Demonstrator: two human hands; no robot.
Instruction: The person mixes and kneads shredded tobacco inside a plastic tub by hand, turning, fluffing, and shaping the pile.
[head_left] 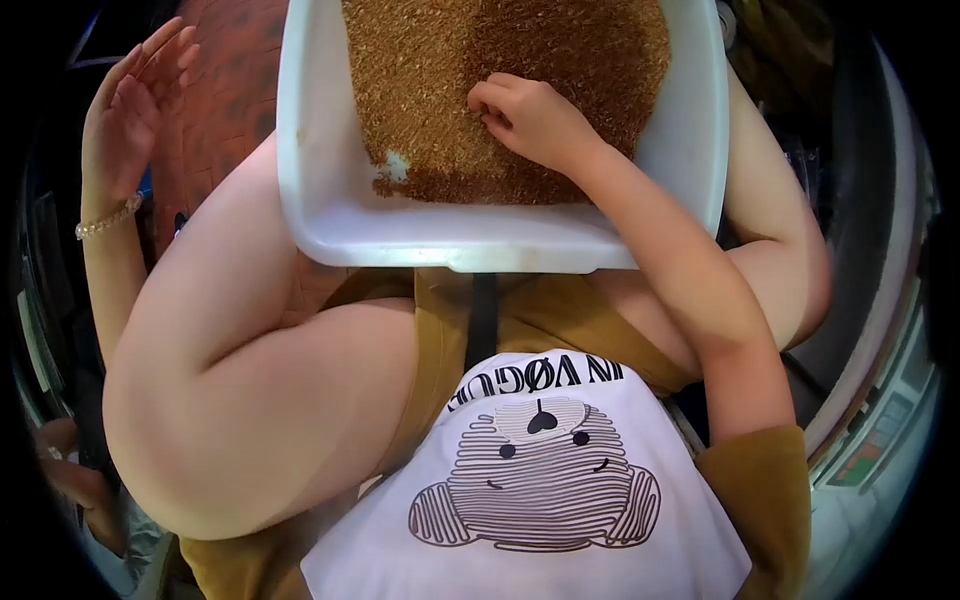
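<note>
A white plastic tray [450, 240] rests across the lap, holding a layer of brown granular material [420, 110], lighter on the left and darker on the right. Over the middle of that layer is my right hand [530, 115], its fingers curled and pressed together at the border of the two shades. Whatever its fingertips hold is too small to make out. Left of the tray, my left hand [135, 120] is raised with the palm showing and the fingers apart, holding nothing. A beaded bracelet [108, 220] circles that wrist.
Bent legs [260, 420] flank the tray. Red brick-patterned floor [228, 90] shows behind the left hand. Part of another person [75, 470] appears at the lower left edge. A dark, curved object with a pale edge [880, 230] stands on the right.
</note>
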